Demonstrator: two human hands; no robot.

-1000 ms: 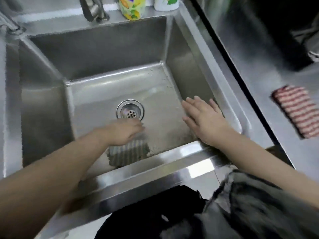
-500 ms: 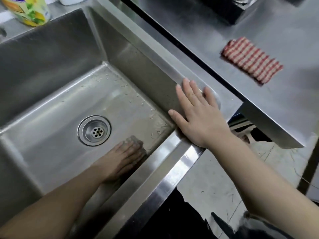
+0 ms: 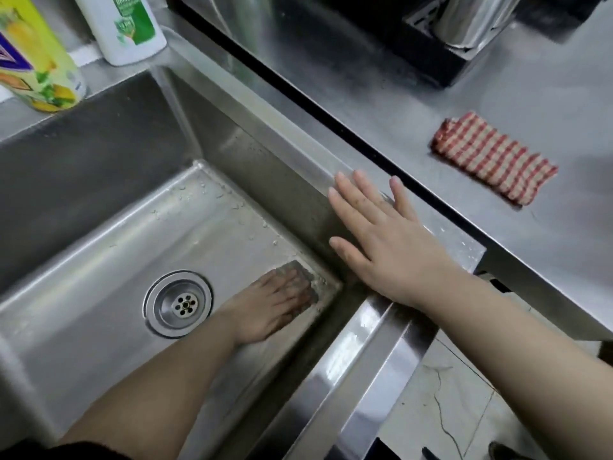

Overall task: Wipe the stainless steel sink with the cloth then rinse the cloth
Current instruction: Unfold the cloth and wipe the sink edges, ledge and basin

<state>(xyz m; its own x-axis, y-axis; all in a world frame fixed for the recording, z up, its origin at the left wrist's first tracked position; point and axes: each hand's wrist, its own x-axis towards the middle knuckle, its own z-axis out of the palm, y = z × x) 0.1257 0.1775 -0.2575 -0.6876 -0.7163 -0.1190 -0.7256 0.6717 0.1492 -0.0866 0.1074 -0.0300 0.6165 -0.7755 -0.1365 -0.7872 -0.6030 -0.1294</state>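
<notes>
Pressing one grey cloth [image 3: 300, 276] against the floor of the sink [image 3: 99, 187], the left hand [image 3: 272, 310] is lying flat with its fingers [image 3: 293, 292] extended and close together. They are not curling round the fabric, only bearing down on it. The grey cloth is sitting in the basin's near right corner, touching the base of the right wall, and its far edge is showing beyond the fingertips. One round drain [image 3: 179, 303] is sitting just beside the left wrist, apart from the grey cloth. Water droplets are clinging to the basin floor along its far and right edges.

The right hand [image 3: 388, 250] is resting palm down on the sink's right rim, its fingers spread and straight, grasping nothing. Its thumb is reaching out over the inner wall.

Two bottles are standing on the ledge behind the basin: one yellow bottle [image 3: 33, 61] with a fruit-printed label and one white bottle [image 3: 126, 28] with a green label. They are standing near each other without touching.

One table [image 3: 547, 104] is running alongside the sink on the right, with a dark gap lying between them. One red checked cloth [image 3: 494, 162] is lying folded on it, well apart from both hands. One black base [image 3: 428, 61] carrying one shiny metal vessel [image 3: 471, 18] is standing at the table's far side. Pale floor tiles [image 3: 447, 400] are showing below the right forearm.
</notes>
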